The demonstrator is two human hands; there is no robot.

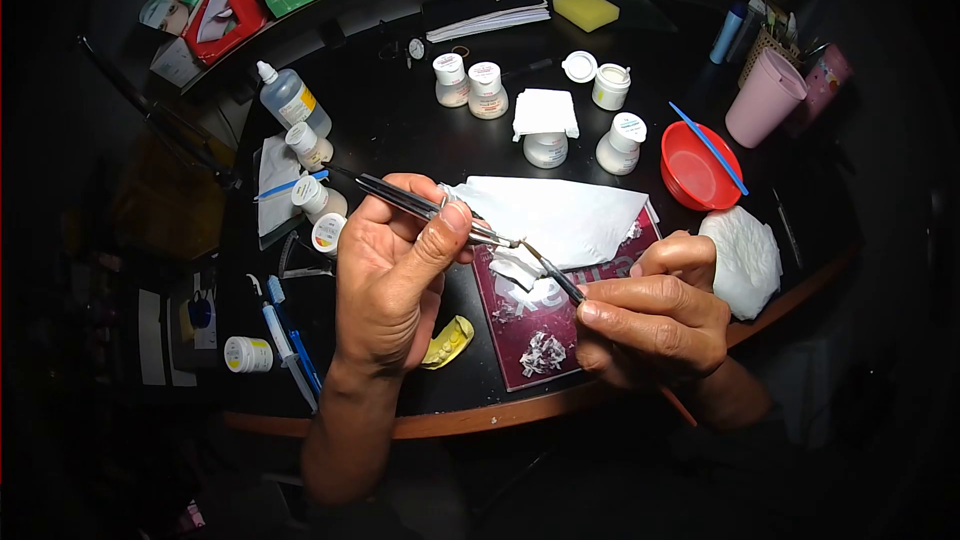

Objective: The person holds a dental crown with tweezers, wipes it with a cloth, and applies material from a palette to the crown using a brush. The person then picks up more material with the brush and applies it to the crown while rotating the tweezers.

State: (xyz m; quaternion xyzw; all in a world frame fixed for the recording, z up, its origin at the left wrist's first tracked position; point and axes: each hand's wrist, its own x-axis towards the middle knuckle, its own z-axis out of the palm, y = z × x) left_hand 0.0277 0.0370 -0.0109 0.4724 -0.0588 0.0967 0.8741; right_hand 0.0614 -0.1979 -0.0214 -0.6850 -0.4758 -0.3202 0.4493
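Note:
My left hand [385,285] is closed around dark tweezers [398,196], their metal tip pointing right. A tiny piece seems to sit at that tip, too small to make out. From the other side, my right hand [660,315] pinches a thin brush [553,277], and its bristles meet the tweezers' tip. Beneath both tips lie a white paper tissue [560,212] and a maroon board [510,355] bearing a heap of white scraps [542,353]. A yellow dental cast [448,342] rests beside my left wrist.
Small white-capped jars [487,95] and a dropper bottle [295,100] stand behind and left. At right are a red bowl [690,172] with a blue stick [708,148] across it, a wad of white tissue [742,265] and a pink cup [765,100]. Toothbrushes [285,330] lie left.

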